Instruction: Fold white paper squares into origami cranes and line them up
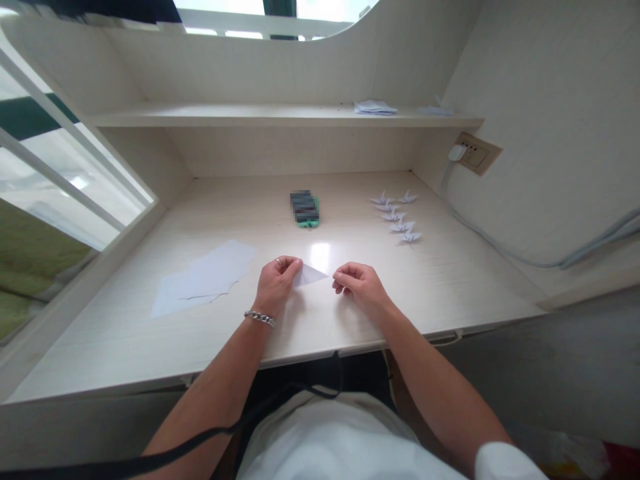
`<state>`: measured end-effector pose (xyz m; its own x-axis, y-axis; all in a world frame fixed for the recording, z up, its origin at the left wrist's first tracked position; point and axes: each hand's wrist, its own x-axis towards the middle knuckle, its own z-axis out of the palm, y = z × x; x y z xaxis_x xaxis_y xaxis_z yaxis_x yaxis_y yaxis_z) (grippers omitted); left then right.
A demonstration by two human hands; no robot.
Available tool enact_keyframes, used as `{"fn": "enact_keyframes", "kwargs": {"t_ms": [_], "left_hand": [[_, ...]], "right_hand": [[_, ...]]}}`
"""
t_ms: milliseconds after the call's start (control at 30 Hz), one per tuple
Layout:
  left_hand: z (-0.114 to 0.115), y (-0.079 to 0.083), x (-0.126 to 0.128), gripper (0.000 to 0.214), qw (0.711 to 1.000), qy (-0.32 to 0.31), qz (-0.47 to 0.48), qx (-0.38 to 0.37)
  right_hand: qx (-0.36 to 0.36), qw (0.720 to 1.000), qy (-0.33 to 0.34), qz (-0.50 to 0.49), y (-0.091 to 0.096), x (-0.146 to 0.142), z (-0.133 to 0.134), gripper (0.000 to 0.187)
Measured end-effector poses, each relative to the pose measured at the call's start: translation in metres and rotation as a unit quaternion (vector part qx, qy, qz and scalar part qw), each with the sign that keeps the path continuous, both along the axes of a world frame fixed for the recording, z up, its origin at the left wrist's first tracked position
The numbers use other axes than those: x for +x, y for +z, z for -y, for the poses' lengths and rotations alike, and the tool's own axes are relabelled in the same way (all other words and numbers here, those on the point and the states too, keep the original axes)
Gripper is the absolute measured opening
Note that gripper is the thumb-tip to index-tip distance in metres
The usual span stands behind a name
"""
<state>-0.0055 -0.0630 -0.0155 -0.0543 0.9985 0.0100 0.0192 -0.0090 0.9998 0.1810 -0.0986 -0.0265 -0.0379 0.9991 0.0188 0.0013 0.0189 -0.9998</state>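
Observation:
A small sheet of white paper, folded to a triangular shape, is held just above the desk near its front edge. My left hand grips its left end between thumb and fingers; part of the paper is hidden there. At the pointed right end, my right hand has thumb and forefinger pinched at the paper's tip. To the left lies a loose stack of white paper sheets. Several folded white paper cranes stand in a group at the right of the desk.
A dark, blurred-out object with green edges lies mid-desk. Above runs a shelf with folded papers on it. At the right wall, a socket feeds a grey cable. A black strap crosses my left arm.

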Motion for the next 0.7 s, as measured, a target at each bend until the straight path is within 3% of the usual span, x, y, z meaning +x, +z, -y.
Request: {"fn": "enact_keyframes", "kwargs": {"t_ms": [100,333,600,700], "left_hand": [[0.0021,0.0009,0.0013,0.025,1.0,-0.004,-0.019,0.003],[0.0044,0.0,0.004,0.026,0.999,-0.037,-0.023,0.016],[0.0028,-0.003,0.0032,0.028,0.999,-0.034,-0.014,0.024],[0.0037,-0.0031,0.0039,0.027,0.999,-0.043,-0.018,0.028]], "right_hand": [[-0.005,1.0,-0.019,-0.003,-0.0003,0.0005,-0.0005,0.023],[0.026,0.998,0.046,0.037,-0.0037,-0.0021,0.0,0.023],[-0.029,0.999,0.038,-0.014,-0.0029,-0.0016,-0.0038,0.032],[-0.01,0.999,0.042,0.013,-0.0026,-0.0023,-0.0028,0.035]]}}
